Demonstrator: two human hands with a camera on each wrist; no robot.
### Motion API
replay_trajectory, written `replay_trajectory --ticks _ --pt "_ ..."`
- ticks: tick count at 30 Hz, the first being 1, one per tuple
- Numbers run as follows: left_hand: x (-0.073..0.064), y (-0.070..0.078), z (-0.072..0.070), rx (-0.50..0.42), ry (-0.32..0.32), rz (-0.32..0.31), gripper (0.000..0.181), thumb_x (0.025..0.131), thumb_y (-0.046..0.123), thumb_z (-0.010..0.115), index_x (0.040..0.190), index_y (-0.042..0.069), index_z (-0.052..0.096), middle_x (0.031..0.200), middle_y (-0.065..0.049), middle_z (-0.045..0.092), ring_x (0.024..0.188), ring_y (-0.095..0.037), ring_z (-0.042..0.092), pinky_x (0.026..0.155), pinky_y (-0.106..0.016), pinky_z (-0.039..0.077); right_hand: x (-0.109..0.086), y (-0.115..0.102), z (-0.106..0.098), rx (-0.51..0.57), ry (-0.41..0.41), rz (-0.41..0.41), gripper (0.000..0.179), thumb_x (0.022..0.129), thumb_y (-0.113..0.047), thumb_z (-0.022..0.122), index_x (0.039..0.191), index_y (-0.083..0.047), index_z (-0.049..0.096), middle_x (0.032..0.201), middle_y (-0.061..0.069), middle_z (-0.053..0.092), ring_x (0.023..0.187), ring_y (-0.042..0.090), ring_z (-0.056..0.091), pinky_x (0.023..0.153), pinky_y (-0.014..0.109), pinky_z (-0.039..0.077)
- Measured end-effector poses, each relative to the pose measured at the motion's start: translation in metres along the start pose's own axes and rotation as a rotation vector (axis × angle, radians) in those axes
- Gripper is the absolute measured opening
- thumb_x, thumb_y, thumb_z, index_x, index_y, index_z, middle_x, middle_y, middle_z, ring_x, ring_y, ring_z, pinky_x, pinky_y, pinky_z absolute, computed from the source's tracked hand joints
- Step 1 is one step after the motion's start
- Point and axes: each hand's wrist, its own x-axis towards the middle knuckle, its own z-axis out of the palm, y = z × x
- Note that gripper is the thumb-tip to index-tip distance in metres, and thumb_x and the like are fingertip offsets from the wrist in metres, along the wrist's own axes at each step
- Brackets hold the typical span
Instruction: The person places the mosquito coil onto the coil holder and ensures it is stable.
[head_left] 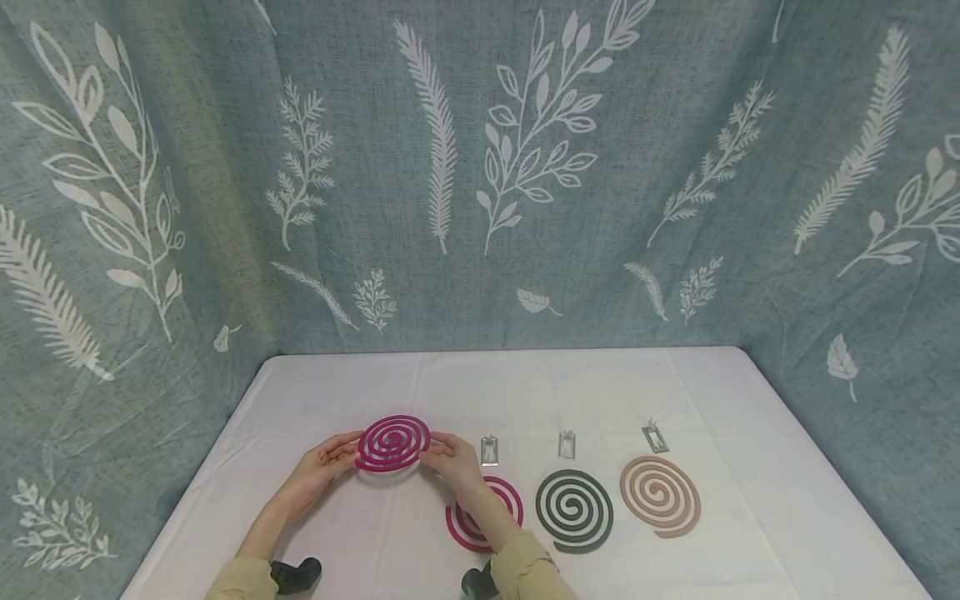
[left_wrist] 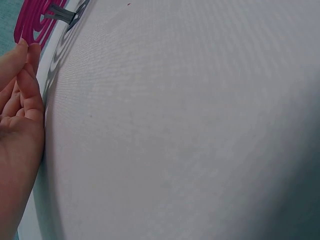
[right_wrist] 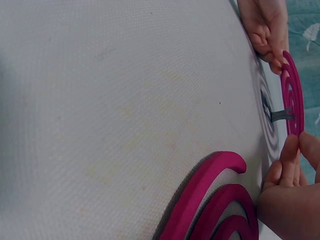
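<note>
A flat-lying magenta coil [right_wrist: 210, 212] is partly hidden by the right forearm [head_left: 497, 518], beside a dark green coil [head_left: 573, 505] and a tan coil [head_left: 657, 493]. Beyond, the left hand [head_left: 317, 471] and right hand [head_left: 455, 467] pinch opposite edges of a raised magenta coil [head_left: 393, 443], a metal stand [right_wrist: 281, 115] at its centre.

- Magenta spiral coil [head_left: 394, 442]: flat disc, held roughly level above white table [head_left: 390, 533], left of centre, nearer left edge than right edge.
- Left hand [head_left: 317, 473] pinches its left rim, right hand [head_left: 456, 468] its right rim.
- Grey metal stand [right_wrist: 281, 115]: on table under held coil, tab upright, reaching coil's middle; can't tell if seated.
- Second magenta coil [right_wrist: 212, 207]: lying flat on table, right of the held one and nearer the front edge, partly hidden.
</note>
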Motion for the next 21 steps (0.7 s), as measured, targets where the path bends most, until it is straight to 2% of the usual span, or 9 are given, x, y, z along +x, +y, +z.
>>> replay_trajectory --ticks 3,6,7,8,10,13,15,19,21 --pt "0.0002 -0.0030 -0.0001 -0.012 0.007 0.009 0.057 0.093 0.015 0.060 0.138 -0.010 0.035 0.097 0.016 0.062 0.091 0.006 0.057 0.082 -0.009 0.048 -0.0001 0.0000 0.0003 -0.012 0.004 0.008 0.046 0.083 -0.009 0.069 0.126 0.000 0.056 0.075 -0.006 0.062 0.070 0.005 0.056 0.073 0.021 0.049" --pt "0.0002 -0.0064 -0.0018 -0.031 -0.022 0.062 0.057 0.093 0.019 0.060 0.137 -0.010 0.037 0.099 0.015 0.063 0.092 0.006 0.058 0.082 -0.009 0.048 0.0008 0.0002 0.0003 -0.020 0.003 0.012 0.046 0.083 -0.010 0.069 0.126 0.000 0.056 0.075 -0.006 0.062 0.070 0.005 0.057 0.073 0.020 0.049" --pt "0.0001 -0.0076 -0.0027 -0.056 -0.041 0.104 0.055 0.093 0.018 0.060 0.136 -0.010 0.039 0.100 0.012 0.064 0.092 0.004 0.058 0.082 -0.009 0.049 0.0011 0.0002 0.0003 -0.021 0.001 0.013 0.046 0.083 -0.010 0.069 0.126 0.000 0.056 0.075 -0.006 0.062 0.070 0.005 0.057 0.074 0.020 0.049" --pt "-0.0003 -0.0080 -0.0030 -0.063 -0.054 0.120 0.055 0.093 0.020 0.060 0.135 -0.009 0.039 0.101 0.012 0.063 0.093 0.005 0.058 0.082 -0.009 0.049 0.0013 0.0001 0.0002 -0.019 -0.001 0.014 0.046 0.083 -0.010 0.069 0.127 -0.001 0.056 0.075 -0.006 0.062 0.070 0.005 0.057 0.074 0.020 0.049" --pt "-0.0006 -0.0089 -0.0041 -0.077 -0.075 0.148 0.055 0.093 0.022 0.061 0.134 -0.007 0.041 0.102 0.013 0.063 0.093 0.005 0.058 0.082 -0.009 0.048 0.0018 0.0002 0.0000 -0.017 -0.006 0.012 0.046 0.084 -0.010 0.069 0.127 0.000 0.056 0.075 -0.006 0.062 0.070 0.005 0.058 0.075 0.021 0.050" --pt "-0.0008 -0.0091 -0.0040 -0.097 -0.080 0.159 0.054 0.092 0.024 0.062 0.133 -0.005 0.044 0.101 0.012 0.064 0.093 0.004 0.059 0.081 -0.009 0.049 0.0014 0.0004 -0.0003 -0.013 -0.010 0.016 0.046 0.084 -0.010 0.069 0.127 -0.001 0.056 0.075 -0.006 0.061 0.071 0.005 0.058 0.076 0.021 0.050" --pt "-0.0007 -0.0078 -0.0034 -0.076 -0.063 0.126 0.058 0.091 0.026 0.063 0.134 -0.006 0.042 0.100 0.015 0.063 0.093 0.005 0.058 0.081 -0.008 0.049 0.0009 0.0008 -0.0006 -0.018 -0.011 0.014 0.046 0.084 -0.011 0.069 0.127 -0.001 0.056 0.076 -0.006 0.061 0.071 0.005 0.058 0.076 0.021 0.050" --pt "-0.0003 -0.0049 -0.0024 -0.055 -0.043 0.085 0.058 0.093 0.019 0.060 0.137 -0.011 0.036 0.102 0.013 0.063 0.094 0.006 0.057 0.082 -0.009 0.049 0.0000 0.0016 -0.0011 -0.031 -0.011 0.009 0.047 0.084 -0.012 0.069 0.127 -0.001 0.055 0.078 -0.004 0.063 0.071 0.006 0.058 0.075 0.021 0.049" --pt "-0.0004 -0.0025 -0.0014 -0.033 -0.021 0.026 0.059 0.094 0.018 0.059 0.139 -0.010 0.034 0.101 0.015 0.061 0.093 0.007 0.056 0.083 -0.009 0.048 0.0002 0.0023 -0.0012 -0.033 -0.012 0.007 0.047 0.084 -0.012 0.069 0.128 -0.001 0.055 0.078 -0.004 0.063 0.072 0.006 0.058 0.074 0.021 0.049"
